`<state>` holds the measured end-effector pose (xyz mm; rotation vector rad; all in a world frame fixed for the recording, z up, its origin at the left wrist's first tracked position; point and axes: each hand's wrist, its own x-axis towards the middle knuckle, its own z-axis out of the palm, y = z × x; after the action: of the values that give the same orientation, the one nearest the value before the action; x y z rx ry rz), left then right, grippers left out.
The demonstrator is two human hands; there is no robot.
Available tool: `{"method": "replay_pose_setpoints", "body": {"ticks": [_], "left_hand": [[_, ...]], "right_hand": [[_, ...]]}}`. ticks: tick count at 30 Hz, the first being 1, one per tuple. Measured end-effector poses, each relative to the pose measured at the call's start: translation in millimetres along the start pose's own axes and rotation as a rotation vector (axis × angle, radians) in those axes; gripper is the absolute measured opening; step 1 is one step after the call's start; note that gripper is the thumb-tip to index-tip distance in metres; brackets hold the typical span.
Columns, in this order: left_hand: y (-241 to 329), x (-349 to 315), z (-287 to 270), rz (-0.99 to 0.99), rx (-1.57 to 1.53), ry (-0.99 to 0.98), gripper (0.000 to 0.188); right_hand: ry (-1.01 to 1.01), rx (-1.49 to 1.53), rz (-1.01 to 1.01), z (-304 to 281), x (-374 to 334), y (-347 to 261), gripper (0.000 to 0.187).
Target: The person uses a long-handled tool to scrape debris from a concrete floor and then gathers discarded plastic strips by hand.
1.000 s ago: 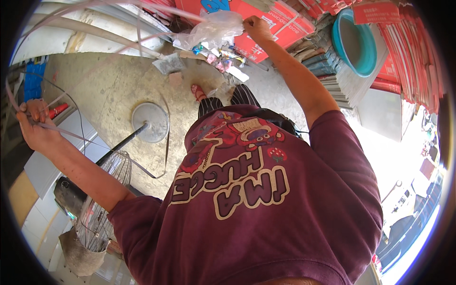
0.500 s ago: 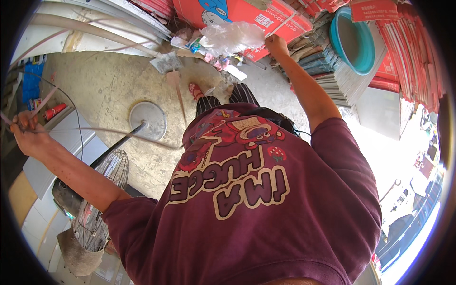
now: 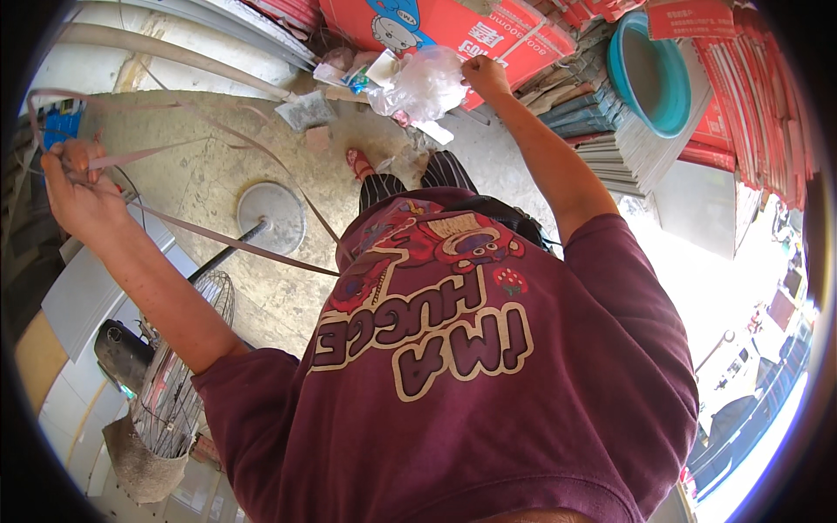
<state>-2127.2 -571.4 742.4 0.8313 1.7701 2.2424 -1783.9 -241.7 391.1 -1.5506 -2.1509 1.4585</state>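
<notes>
My left hand (image 3: 83, 187) is raised at the far left, its fingers closed round a long pinkish-brown packing strap (image 3: 240, 247). The strap loops up above the hand and trails in bends across to the front of my shirt. Up at the far middle, my right hand (image 3: 486, 78) is closed, its fingertips at the edge of a crumpled clear plastic bag (image 3: 427, 87). That bag lies over a heap of small scraps, in front of a large red carton (image 3: 462, 30) with a blue cartoon figure. My right fingertips are partly hidden.
A floor fan (image 3: 187, 375) stands at my left, its round base (image 3: 271, 220) on the concrete floor. At the far right a turquoise basin (image 3: 615, 65) rests among flattened red cartons (image 3: 754, 96) and stacked grey sheets (image 3: 602, 161). A pale pole (image 3: 174, 54) crosses the far left.
My left hand has moved right and up, and the strap now arcs in wide loops. My right hand has shifted slightly left, and the plastic bag is more bunched up.
</notes>
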Motion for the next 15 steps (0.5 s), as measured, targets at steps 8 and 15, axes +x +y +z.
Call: {"method": "replay_pose_setpoints", "body": {"ticks": [8, 15], "left_hand": [[-24.0, -21.4, 50.3, -0.034, 0.002, 0.044, 0.022], [-40.1, -36.9, 75.6, -0.144, 0.060, -0.053, 0.024]], "right_hand": [[0.034, 0.155, 0.063, 6.7, 7.1, -6.2, 0.018], [0.038, 0.376, 0.192, 18.3, 23.0, 23.7, 0.033]]}}
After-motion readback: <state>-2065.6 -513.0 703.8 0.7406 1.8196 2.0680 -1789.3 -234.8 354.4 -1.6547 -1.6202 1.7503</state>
